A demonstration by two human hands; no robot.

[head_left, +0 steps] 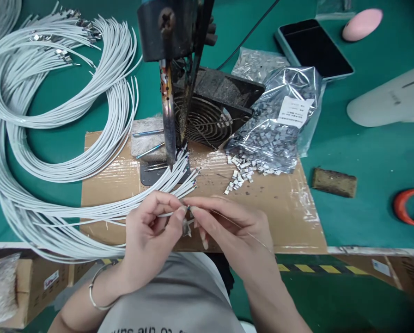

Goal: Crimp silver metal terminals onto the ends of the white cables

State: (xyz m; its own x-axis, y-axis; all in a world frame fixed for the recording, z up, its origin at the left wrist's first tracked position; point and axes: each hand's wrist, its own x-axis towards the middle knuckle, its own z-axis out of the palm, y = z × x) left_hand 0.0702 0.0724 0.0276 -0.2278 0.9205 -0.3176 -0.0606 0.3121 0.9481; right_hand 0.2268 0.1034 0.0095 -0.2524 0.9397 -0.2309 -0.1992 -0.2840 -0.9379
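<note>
A wire [164,214] is sitting low over the cardboard [283,222], its tip between both hands. The left hand [151,240] is pinching it; the right hand [241,226] is pinching at its tip, a thin strand [258,241] running along that hand. Bundled wires [99,212] are lying leftward, the iron [168,115] standing beyond, connectors [240,173] lying by their bag [272,134].

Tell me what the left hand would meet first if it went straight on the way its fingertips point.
The right hand: its thumb and index fingertips lie directly ahead of the left hand, though whether they already touch is unclear.
</note>
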